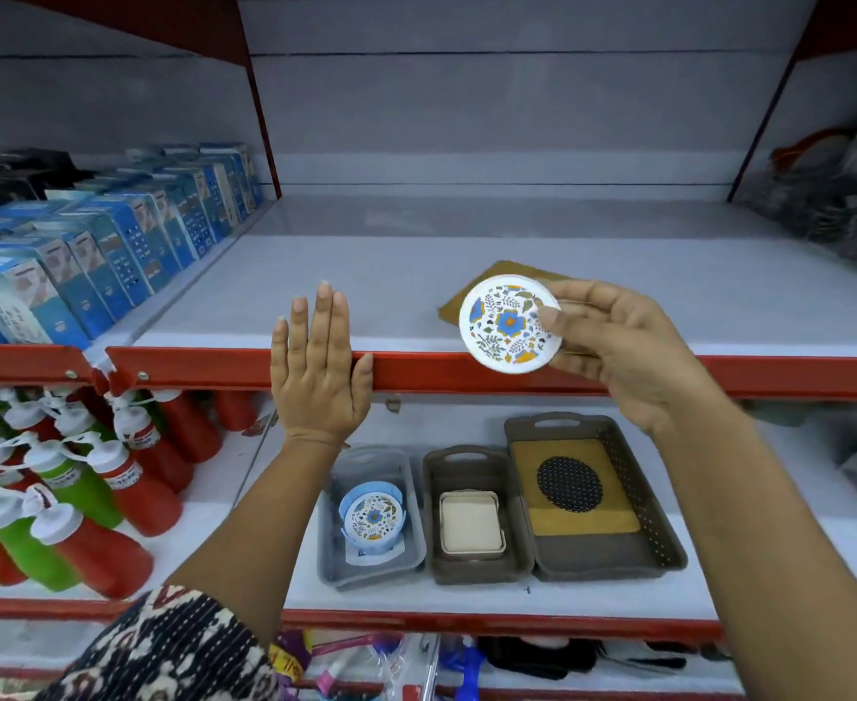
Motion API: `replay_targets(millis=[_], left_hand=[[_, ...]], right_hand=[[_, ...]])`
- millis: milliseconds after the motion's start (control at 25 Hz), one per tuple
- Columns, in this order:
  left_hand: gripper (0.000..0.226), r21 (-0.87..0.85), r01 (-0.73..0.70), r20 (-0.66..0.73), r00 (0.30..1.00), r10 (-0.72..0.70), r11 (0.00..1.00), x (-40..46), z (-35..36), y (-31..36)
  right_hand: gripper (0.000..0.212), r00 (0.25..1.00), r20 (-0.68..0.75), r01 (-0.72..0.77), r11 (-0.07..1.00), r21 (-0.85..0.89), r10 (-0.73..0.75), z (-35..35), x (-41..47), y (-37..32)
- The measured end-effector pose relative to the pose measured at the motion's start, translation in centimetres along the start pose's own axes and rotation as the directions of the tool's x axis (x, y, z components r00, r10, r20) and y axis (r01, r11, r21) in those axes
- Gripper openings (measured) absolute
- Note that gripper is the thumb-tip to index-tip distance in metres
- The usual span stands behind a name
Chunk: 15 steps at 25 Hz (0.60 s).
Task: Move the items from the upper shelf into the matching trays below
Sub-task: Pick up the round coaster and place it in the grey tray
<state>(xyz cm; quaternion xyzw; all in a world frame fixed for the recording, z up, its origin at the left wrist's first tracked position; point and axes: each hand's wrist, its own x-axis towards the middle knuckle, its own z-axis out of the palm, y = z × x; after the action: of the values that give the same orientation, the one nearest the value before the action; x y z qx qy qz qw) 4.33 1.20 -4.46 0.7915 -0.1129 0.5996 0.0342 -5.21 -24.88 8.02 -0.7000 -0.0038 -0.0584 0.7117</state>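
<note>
My right hand (623, 341) grips a round white coaster with a blue flower pattern (504, 323), held tilted in front of the upper shelf's red edge (441, 369). Behind it a brown wooden board (471, 296) lies flat on the upper shelf. My left hand (317, 366) is flat, fingers together, resting against the red edge and holding nothing. On the lower shelf stand three trays: a grey tray (330, 548) with a blue holder of matching flowered coasters (373, 518), a brown tray (434, 523) with square beige coasters (471, 523), and a larger brown tray (664, 528) holding a wooden board with a black mesh oval (570, 485).
Blue boxes (87, 255) line the upper shelf to the left. Red and green squeeze bottles (77, 488) crowd the lower shelf at left. Dark bagged goods (841, 194) sit at the upper right. Packaged items (416, 660) fill the shelf below.
</note>
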Motion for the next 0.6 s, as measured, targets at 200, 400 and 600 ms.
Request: replay_targets(millis=[200,400,600], left_hand=[[0.061,0.008,-0.004,0.004,1.000,0.004,1.000,0.1,-0.2,0.1],[0.059,0.019,0.018,0.012,1.000,-0.018,1.000,0.2,-0.3,0.1],[0.059,0.015,0.033,0.002,0.999,-0.033,0.999,0.3,-0.4,0.2]], right_hand=[[0.016,0.990,-0.016,-0.137,0.969,0.205,0.143,1.0,-5.2,5.3],[0.018,0.929,-0.002,-0.355,0.892,0.280,0.370,3.0,-7.9,11.6],[0.023,0.889,-0.012,-0.437,0.855,0.278,0.458,4.1,-9.1,14.5]])
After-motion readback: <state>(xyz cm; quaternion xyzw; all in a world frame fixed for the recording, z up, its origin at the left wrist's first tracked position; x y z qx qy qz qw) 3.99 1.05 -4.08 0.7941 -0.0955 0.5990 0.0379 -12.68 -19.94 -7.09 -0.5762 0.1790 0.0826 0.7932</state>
